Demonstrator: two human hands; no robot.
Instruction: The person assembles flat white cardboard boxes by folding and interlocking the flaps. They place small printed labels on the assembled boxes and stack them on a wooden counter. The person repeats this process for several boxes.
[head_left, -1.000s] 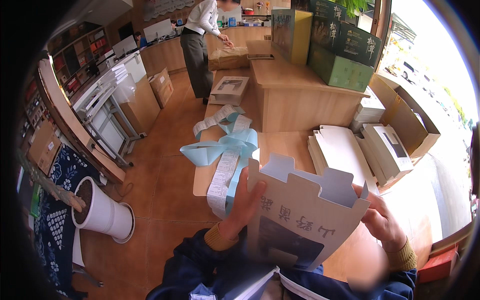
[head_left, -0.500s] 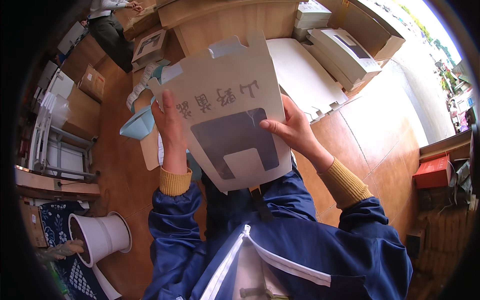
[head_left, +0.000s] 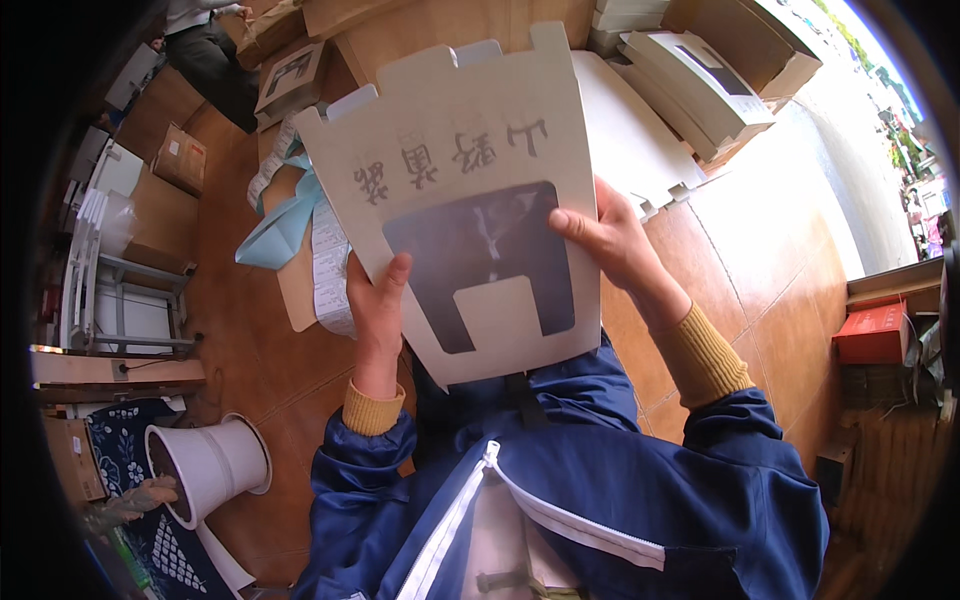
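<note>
A flat white cardboard box blank (head_left: 455, 110) with cut tabs along its far edge and a dark see-through window is held up in front of me, slightly tilted. My left hand (head_left: 378, 300) grips its left edge near the lower corner, thumb on the face. At the right edge, my right hand (head_left: 612, 240) has its thumb over the window's side, the fingers hidden behind the card. Beyond my left hand lie a light blue ribbon (head_left: 282, 228) and a strip of printed labels (head_left: 330, 262), on a brown board.
Stacked white window boxes (head_left: 690, 90) stand at the far right beside a large white sheet (head_left: 640, 130) and an open carton (head_left: 750, 40). A white pot (head_left: 215, 470) lies tipped at the lower left. Another person (head_left: 205, 60) stands at the far left. A red box (head_left: 868, 333) sits at right.
My left hand has slid down the left edge toward the near corner. The box blank has turned a little and shifted right, uncovering more of the label strip.
</note>
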